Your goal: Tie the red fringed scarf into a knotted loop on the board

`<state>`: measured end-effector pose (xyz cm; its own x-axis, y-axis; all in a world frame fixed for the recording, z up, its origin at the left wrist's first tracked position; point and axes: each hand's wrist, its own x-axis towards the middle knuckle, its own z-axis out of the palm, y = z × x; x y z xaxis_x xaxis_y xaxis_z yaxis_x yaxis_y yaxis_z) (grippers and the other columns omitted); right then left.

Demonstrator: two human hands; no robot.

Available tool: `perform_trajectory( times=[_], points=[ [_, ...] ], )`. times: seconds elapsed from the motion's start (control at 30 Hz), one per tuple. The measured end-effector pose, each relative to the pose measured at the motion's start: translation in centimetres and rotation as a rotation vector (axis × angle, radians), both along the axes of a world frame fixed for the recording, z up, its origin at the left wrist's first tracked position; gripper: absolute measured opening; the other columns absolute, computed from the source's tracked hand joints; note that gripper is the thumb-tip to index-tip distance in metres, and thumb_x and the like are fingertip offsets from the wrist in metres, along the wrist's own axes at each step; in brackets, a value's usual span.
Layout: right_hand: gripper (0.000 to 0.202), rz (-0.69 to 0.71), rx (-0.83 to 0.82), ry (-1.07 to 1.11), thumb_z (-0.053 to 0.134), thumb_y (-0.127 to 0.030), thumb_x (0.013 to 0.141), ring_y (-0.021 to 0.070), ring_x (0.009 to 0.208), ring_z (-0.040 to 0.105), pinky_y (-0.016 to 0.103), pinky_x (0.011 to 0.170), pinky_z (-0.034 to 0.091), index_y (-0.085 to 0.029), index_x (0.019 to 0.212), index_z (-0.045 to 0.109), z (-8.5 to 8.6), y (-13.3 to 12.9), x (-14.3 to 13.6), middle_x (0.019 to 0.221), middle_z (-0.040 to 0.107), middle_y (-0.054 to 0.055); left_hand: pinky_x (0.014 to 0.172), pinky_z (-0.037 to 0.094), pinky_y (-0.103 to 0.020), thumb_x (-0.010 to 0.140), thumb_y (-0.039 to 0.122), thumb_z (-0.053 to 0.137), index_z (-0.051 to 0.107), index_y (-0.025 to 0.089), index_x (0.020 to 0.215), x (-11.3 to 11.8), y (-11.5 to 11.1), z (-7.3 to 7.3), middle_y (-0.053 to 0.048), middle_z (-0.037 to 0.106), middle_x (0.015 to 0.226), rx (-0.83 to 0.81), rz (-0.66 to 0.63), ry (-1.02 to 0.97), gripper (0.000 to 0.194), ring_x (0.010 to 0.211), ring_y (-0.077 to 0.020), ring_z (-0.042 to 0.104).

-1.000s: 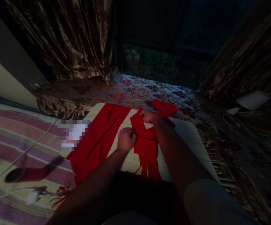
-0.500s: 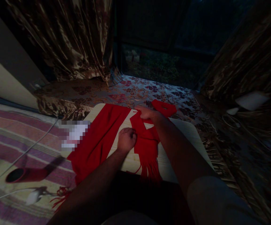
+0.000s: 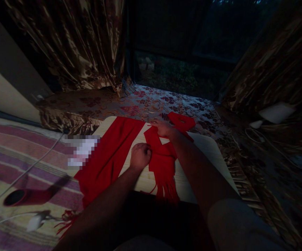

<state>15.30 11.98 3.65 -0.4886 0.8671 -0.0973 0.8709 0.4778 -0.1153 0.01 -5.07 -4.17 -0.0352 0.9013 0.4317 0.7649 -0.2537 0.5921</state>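
A red fringed scarf [image 3: 163,162] lies folded and crossed on a small pale wooden table [image 3: 137,179], its fringe hanging toward me. My left hand [image 3: 141,156] is closed at the scarf's left edge, thumb and fingers pinching the cloth. Farther up, my right hand [image 3: 163,127] rests over the upper fold, fingers stretched out to the left. Beyond that wrist, a looped red part [image 3: 183,121] reaches past the table's far edge. A wide red strip [image 3: 111,153] runs down the table's left side; whether it joins the folded part I cannot tell.
On the striped bedspread [image 3: 1,146] at left lie a dark red cylinder [image 3: 30,197], a white charger plug [image 3: 36,221] and cables. A patterned window seat [image 3: 151,101] stretches behind the table, between curtains [image 3: 88,42]. A white object [image 3: 277,112] with a cord is at right.
My right hand's fingers look slightly more spread and have shifted a little. My left hand stays at the scarf's edge. The view has moved slightly.
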Motion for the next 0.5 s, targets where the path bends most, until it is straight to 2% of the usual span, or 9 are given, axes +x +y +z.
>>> perform_trajectory(
  times=[0.03, 0.1, 0.2, 0.3, 0.4, 0.5],
  points=[
    [0.071, 0.012, 0.028, 0.035, 0.064, -0.015, 0.084, 0.0306, 0.142, 0.046, 0.042, 0.117, 0.037, -0.033, 0.152, 0.049, -0.2, -0.1, 0.1, 0.161, 0.042, 0.006, 0.103, 0.048, -0.043, 0.084, 0.018, 0.058, 0.075, 0.022, 0.094, 0.0, 0.0, 0.0, -0.006, 0.077, 0.105, 0.002, -0.005, 0.003, 0.02, 0.105, -0.0262, 0.067],
    [0.07, -0.021, 0.086, 0.086, 0.059, -0.013, 0.085, 0.0281, 0.141, 0.047, 0.038, 0.117, 0.038, -0.025, 0.153, 0.047, -0.5, -0.2, 0.3, 0.158, 0.045, 0.01, 0.103, 0.048, -0.043, 0.084, 0.018, 0.058, 0.075, 0.022, 0.094, 0.0, 0.0, 0.0, -0.005, 0.077, 0.105, 0.006, -0.013, 0.009, 0.02, 0.105, -0.0264, 0.067],
    [0.057, -0.083, 0.103, 0.07, 0.058, -0.01, 0.083, 0.0296, 0.127, 0.06, 0.037, 0.11, 0.044, -0.015, 0.139, 0.062, -0.5, -0.2, 0.7, 0.139, 0.062, 0.017, 0.103, 0.048, -0.043, 0.084, 0.019, 0.057, 0.075, 0.021, 0.095, -0.1, 0.0, 0.0, -0.005, 0.077, 0.105, 0.001, -0.013, 0.01, 0.021, 0.106, -0.0265, 0.066],
    [0.051, -0.099, 0.141, 0.118, 0.057, -0.006, 0.079, 0.0273, 0.121, 0.063, 0.034, 0.108, 0.046, -0.015, 0.128, 0.07, -0.7, -0.7, 1.6, 0.132, 0.067, 0.015, 0.102, 0.048, -0.041, 0.085, 0.019, 0.057, 0.076, 0.021, 0.095, -0.1, 0.0, -0.1, -0.005, 0.077, 0.105, -0.006, -0.011, 0.002, 0.021, 0.106, -0.0261, 0.066],
    [0.051, -0.163, 0.278, 0.271, 0.054, -0.006, 0.08, 0.0247, 0.127, 0.058, 0.034, 0.112, 0.042, -0.013, 0.129, 0.067, -1.2, -2.0, 3.5, 0.139, 0.063, 0.013, 0.102, 0.049, -0.04, 0.085, 0.019, 0.057, 0.076, 0.022, 0.094, -0.1, 0.1, -0.1, -0.005, 0.077, 0.104, 0.01, -0.016, -0.012, 0.021, 0.104, -0.0257, 0.067],
    [0.046, -0.314, 0.442, 0.39, 0.052, -0.011, 0.083, 0.0269, 0.129, 0.054, 0.039, 0.114, 0.04, -0.011, 0.127, 0.067, -1.9, -4.3, 6.8, 0.139, 0.061, 0.016, 0.101, 0.049, -0.041, 0.085, 0.02, 0.057, 0.076, 0.021, 0.093, -0.1, 0.1, -0.1, -0.005, 0.077, 0.102, 0.022, -0.01, -0.027, 0.021, 0.103, -0.0261, 0.067]
  ],
)
